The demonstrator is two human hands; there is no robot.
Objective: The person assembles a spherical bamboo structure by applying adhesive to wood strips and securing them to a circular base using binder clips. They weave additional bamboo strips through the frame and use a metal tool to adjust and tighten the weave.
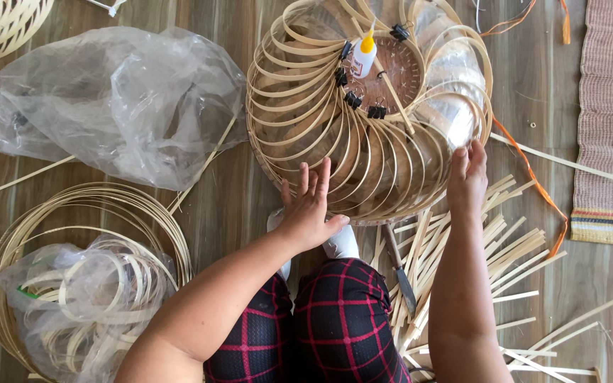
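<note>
Left hand (310, 209) fingers spread flat on the bamboo strip frame (363, 113); right hand (467, 177) fingers together, gripping its rim. Glue bottle (363, 55) beyond fingertips; loose strips (505, 248) and knife (400, 273) beside the wrists.

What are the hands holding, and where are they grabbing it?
Both hands are on the round bamboo-strip frame. The left hand lies flat with fingers spread on its near rim. The right hand touches the rim's right side. Whether either really grips cannot be told.

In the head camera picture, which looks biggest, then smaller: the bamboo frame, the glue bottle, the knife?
Largest to smallest:
1. bamboo frame, both hands resting on it
2. knife
3. glue bottle
</note>
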